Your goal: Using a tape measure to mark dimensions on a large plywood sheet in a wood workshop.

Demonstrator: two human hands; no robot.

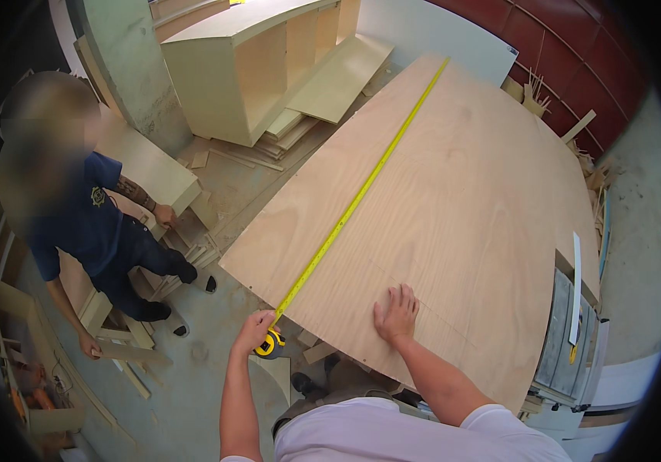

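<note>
A large plywood sheet (pixel 469 185) spreads out before me. Across it, from the near edge to the far edge, runs the yellow blade of a tape measure (pixel 352 206). At the near left edge my left hand (pixel 254 331) grips the tape where it leaves its black and yellow case (pixel 270 344), which hangs just off the sheet. My right hand (pixel 397 314) lies flat on the plywood, fingers stretched out, holding nothing. Faint lines cross the wood near that hand.
A co-worker (pixel 92 208) in dark blue stands at left, holding a wood strip. Behind are a pale cabinet carcass (pixel 207 88) and stacked boards (pixel 342 81). A machine table (pixel 558 339) with a white strip (pixel 575 289) adjoins the sheet's right side. Offcuts litter the floor.
</note>
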